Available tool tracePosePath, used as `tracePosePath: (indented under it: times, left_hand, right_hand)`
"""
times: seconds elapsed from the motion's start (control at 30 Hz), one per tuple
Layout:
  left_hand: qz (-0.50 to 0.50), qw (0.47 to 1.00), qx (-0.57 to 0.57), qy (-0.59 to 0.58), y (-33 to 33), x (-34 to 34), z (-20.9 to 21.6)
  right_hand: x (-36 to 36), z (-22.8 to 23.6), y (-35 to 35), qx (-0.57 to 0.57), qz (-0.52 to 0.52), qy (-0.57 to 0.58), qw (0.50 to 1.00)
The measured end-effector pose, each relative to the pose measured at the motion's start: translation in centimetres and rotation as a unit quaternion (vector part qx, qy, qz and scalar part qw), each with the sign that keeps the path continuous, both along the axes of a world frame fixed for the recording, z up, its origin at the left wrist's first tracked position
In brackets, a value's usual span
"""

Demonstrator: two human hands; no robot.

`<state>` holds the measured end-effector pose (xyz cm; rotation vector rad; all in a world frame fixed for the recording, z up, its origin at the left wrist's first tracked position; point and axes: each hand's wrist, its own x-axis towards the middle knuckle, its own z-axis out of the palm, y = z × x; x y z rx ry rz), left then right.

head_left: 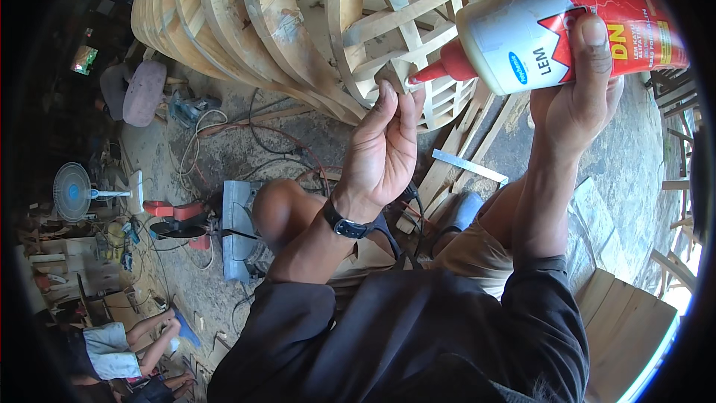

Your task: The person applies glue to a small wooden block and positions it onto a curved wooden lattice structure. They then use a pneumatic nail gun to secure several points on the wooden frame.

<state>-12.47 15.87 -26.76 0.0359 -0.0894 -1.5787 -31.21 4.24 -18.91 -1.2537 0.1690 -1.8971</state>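
My right hand [582, 104] is wrapped round a white and red glue bottle [514, 37], tipped on its side. Its red nozzle [440, 65] points left, the tip at a small wooden piece [397, 75]. That piece is pinched between the thumb and fingers of my left hand [384, 142], which has a black watch on the wrist. Just behind both hands stands a curved wooden frame [406, 22] of crossing slats and ribs. Whether the small piece touches the frame cannot be made out.
Wooden strips [455, 157] and a metal square [470, 166] lie on the floor by my feet. To the left are a red cut-off saw [179, 216], trailing cords and a fan [73, 192]. Another person [112, 351] sits at lower left. Boards [623, 328] lean at lower right.
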Motion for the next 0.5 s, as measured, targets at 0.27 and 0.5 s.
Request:
tracePosePath:
  times: [0.27, 0.5]
  left_hand:
    - [-0.009, 1.000, -0.009, 0.025, -0.01, 0.25, -0.32]
    - [-0.009, 1.000, -0.009, 0.026, 0.04, 0.21, -0.24]
  right_hand:
    - [-0.05, 0.02, -0.03, -0.008, -0.002, -0.008, 1.000]
    - [-0.04, -0.06, 0.03, -0.003, -0.006, -0.007, 1.000]
